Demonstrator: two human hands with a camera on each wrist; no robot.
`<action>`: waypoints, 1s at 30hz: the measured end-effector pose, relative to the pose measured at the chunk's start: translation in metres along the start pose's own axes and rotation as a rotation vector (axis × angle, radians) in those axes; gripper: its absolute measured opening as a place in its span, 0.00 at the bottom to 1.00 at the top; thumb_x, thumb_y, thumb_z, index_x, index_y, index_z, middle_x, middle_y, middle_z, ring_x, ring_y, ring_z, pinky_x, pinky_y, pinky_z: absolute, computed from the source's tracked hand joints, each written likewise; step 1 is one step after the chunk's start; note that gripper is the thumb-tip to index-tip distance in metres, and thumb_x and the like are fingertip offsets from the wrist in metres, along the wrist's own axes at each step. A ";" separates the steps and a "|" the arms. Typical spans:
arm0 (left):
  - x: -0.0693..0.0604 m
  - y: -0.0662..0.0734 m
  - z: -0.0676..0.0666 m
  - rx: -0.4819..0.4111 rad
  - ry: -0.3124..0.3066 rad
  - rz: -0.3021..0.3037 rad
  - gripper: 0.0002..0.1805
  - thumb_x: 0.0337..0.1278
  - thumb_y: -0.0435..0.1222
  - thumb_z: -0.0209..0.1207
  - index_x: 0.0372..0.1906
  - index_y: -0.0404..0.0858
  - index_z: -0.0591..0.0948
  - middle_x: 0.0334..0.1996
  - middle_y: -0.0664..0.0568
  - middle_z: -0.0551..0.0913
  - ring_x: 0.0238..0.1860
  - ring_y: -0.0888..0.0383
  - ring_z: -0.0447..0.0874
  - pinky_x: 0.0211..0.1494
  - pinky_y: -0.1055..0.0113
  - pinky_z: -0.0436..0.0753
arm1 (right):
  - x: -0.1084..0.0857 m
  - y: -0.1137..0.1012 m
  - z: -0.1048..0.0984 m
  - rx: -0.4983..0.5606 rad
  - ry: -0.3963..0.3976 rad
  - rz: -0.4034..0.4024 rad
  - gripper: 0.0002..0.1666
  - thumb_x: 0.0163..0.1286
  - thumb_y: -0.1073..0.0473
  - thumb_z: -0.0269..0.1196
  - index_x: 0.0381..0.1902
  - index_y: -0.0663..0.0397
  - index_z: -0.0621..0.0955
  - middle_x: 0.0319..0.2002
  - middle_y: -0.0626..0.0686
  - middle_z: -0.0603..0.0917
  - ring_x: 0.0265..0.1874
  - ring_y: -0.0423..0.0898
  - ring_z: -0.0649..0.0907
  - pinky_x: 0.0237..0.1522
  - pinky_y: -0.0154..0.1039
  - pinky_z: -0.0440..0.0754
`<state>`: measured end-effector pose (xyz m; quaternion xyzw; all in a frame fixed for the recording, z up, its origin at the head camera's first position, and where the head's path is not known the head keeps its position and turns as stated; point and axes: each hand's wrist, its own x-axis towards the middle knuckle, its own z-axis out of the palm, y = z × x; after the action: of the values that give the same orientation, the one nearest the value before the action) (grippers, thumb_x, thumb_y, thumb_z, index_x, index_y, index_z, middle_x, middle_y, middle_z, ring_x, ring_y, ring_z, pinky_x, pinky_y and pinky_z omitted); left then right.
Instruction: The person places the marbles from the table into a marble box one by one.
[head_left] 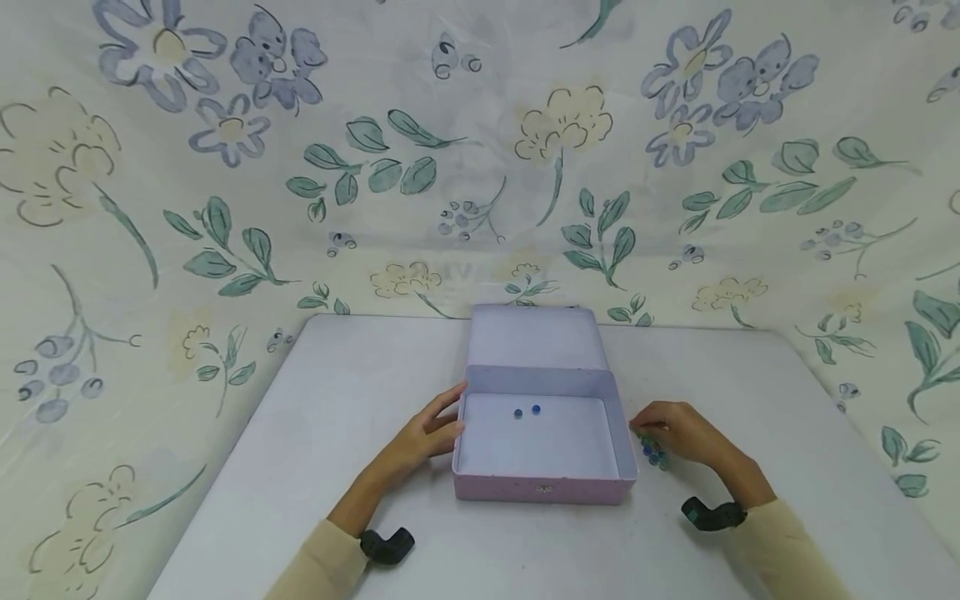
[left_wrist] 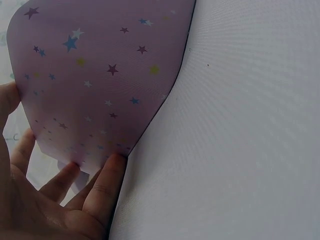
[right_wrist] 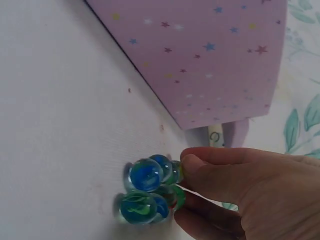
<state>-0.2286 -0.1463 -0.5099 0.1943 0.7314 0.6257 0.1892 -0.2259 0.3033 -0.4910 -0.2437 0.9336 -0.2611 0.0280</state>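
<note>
A shallow metal box (head_left: 545, 489), pink outside with small stars and pale lilac inside, stands with its hinged lid (head_left: 536, 337) laid back. Two blue glass marbles (head_left: 536, 409) lie on its floor. Spread fingers of my left hand (head_left: 423, 431) touch the box's left wall; the left wrist view shows the fingertips against the starry side (left_wrist: 100, 75). Beyond the right wall, my right hand (head_left: 686, 431) is at a cluster of blue and green marbles (right_wrist: 145, 175) on the table. Its thumb and fingertips pinch a marble at the cluster's edge, partly hidden by the fingers.
The white table (head_left: 360, 358) has rounded far corners. Behind and beside it hangs a floral sheet (head_left: 480, 208). Dark wrist devices (head_left: 387, 547) sit on both forearms, below beige sleeves. Small reddish marks (right_wrist: 161, 128) dot the tabletop near the box.
</note>
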 end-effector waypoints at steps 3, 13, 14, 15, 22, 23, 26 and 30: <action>0.000 0.000 0.001 -0.010 0.002 -0.003 0.36 0.73 0.43 0.54 0.79 0.59 0.54 0.81 0.47 0.46 0.78 0.35 0.52 0.67 0.42 0.75 | 0.000 -0.002 0.002 -0.004 -0.002 0.021 0.09 0.66 0.69 0.65 0.43 0.58 0.88 0.41 0.53 0.89 0.43 0.51 0.88 0.46 0.44 0.87; -0.002 -0.003 0.003 -0.032 -0.013 -0.008 0.36 0.74 0.42 0.54 0.79 0.60 0.54 0.81 0.47 0.45 0.78 0.35 0.52 0.68 0.42 0.74 | -0.004 -0.002 0.007 -0.090 -0.009 -0.043 0.07 0.64 0.68 0.67 0.39 0.59 0.89 0.38 0.51 0.88 0.39 0.48 0.87 0.42 0.39 0.88; -0.002 -0.003 0.004 -0.031 -0.013 -0.010 0.36 0.74 0.43 0.54 0.79 0.59 0.54 0.81 0.47 0.45 0.78 0.35 0.52 0.68 0.42 0.74 | -0.004 -0.002 0.007 -0.089 -0.006 -0.043 0.07 0.64 0.68 0.67 0.39 0.59 0.89 0.38 0.51 0.88 0.38 0.47 0.87 0.42 0.39 0.88; -0.003 -0.004 0.004 -0.030 -0.012 -0.013 0.36 0.73 0.43 0.54 0.79 0.59 0.54 0.81 0.47 0.45 0.78 0.35 0.52 0.68 0.42 0.74 | -0.004 -0.002 0.007 -0.082 -0.004 -0.037 0.06 0.64 0.68 0.67 0.39 0.59 0.88 0.38 0.51 0.87 0.37 0.46 0.87 0.41 0.38 0.88; -0.003 -0.004 0.004 -0.028 -0.003 -0.010 0.35 0.74 0.43 0.54 0.79 0.61 0.54 0.81 0.49 0.46 0.78 0.36 0.52 0.68 0.43 0.75 | -0.002 -0.003 0.005 -0.019 0.014 0.081 0.07 0.66 0.67 0.66 0.42 0.58 0.86 0.39 0.51 0.88 0.38 0.45 0.86 0.42 0.41 0.87; -0.002 -0.004 0.003 -0.028 -0.001 -0.008 0.35 0.74 0.43 0.54 0.78 0.62 0.55 0.81 0.49 0.46 0.78 0.37 0.52 0.68 0.43 0.75 | -0.001 -0.003 0.003 -0.016 0.024 0.087 0.08 0.67 0.67 0.65 0.43 0.59 0.86 0.40 0.52 0.88 0.39 0.46 0.86 0.43 0.42 0.87; -0.002 -0.003 0.002 -0.032 0.003 -0.009 0.35 0.74 0.43 0.54 0.78 0.64 0.55 0.81 0.51 0.47 0.79 0.38 0.53 0.69 0.44 0.75 | 0.002 -0.003 -0.003 -0.016 0.064 0.092 0.08 0.68 0.67 0.64 0.44 0.59 0.86 0.40 0.52 0.89 0.40 0.47 0.87 0.44 0.43 0.88; 0.000 -0.001 0.000 -0.030 -0.001 -0.007 0.35 0.74 0.43 0.54 0.78 0.63 0.55 0.81 0.50 0.47 0.79 0.38 0.52 0.69 0.44 0.75 | 0.009 -0.010 -0.017 0.004 0.162 0.007 0.08 0.67 0.70 0.64 0.44 0.62 0.86 0.39 0.54 0.89 0.37 0.47 0.88 0.41 0.39 0.88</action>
<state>-0.2285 -0.1464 -0.5112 0.1892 0.7225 0.6358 0.1948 -0.2325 0.2997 -0.4709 -0.2186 0.9332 -0.2815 -0.0461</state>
